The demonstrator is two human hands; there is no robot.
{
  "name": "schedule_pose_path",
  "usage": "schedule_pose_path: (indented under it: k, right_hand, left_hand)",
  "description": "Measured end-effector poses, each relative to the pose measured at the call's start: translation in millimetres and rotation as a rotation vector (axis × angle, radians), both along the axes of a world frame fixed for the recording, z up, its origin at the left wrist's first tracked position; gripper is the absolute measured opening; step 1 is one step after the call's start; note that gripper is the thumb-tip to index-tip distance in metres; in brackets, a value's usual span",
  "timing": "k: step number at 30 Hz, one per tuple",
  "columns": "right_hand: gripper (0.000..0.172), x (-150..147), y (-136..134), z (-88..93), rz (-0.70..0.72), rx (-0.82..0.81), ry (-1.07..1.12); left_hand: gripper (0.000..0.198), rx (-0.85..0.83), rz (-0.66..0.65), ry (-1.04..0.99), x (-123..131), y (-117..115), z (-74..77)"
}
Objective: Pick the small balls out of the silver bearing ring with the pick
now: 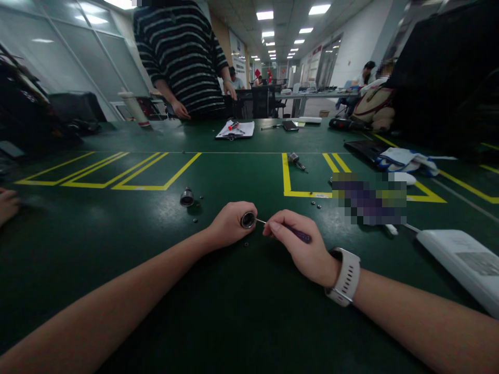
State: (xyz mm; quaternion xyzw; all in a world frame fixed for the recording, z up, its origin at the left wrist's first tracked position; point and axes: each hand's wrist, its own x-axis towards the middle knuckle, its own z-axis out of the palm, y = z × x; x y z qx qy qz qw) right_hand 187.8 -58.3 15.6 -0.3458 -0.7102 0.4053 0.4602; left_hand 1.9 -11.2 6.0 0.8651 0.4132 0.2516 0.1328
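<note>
My left hand (230,223) is closed around a small round metal cylinder part (248,219), its open end facing right. My right hand (300,246), with a white watch on the wrist, pinches a thin purple-handled screwdriver (298,234); its metal tip reaches into the cylinder's opening. Both hands rest low on the dark green table mat (234,311). A few tiny screws or nuts (246,243) lie on the mat just below and around my hands.
Another metal cylinder (187,197) lies left of my hands, a metal fitting (296,160) inside a yellow-taped box. A white device (463,262) sits at right, gloves (405,158) beyond. A person in a striped top (181,57) stands across the table. Someone's hand (8,203) shows at the left edge.
</note>
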Motion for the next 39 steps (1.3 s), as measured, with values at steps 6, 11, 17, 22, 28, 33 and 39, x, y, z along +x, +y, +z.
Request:
schedule_pose_path:
  k: [6, 11, 17, 22, 28, 33, 39]
  right_hand:
    - [0.018, -4, -4, 0.7, -0.033, 0.116, -0.104]
    - [0.018, -2, 6, -2.4, 0.049, -0.239, 0.183]
    - [0.016, -2, 15, -10.1, 0.098, -0.520, 0.469]
    - [0.017, -2, 7, -5.0, 0.040, -0.319, 0.291]
    - [0.020, -4, -1, 0.7, -0.042, -0.088, 0.041]
    - [0.017, -4, 10, -5.1, 0.034, -0.332, 0.292]
    - [0.015, -3, 19, -10.4, 0.111, -0.582, 0.501]
  left_hand:
    - [0.009, 0.025, 0.016, 0.036, 0, 0, -0.4]
    - [0.007, 0.037, -0.006, 0.055, -1, -2, 0.0]
    - [0.008, 0.034, 0.008, 0.029, -1, -3, 1.0]
    - [0.007, 0.031, 0.020, 0.047, 0, -2, 0.9]
    - [0.008, 0.060, 0.013, 0.072, -1, 0, -1.6]
    - [0.008, 0.082, -0.015, 0.089, -2, -2, -0.5]
    - [0.007, 0.065, -0.056, 0.034, -1, -3, 0.8]
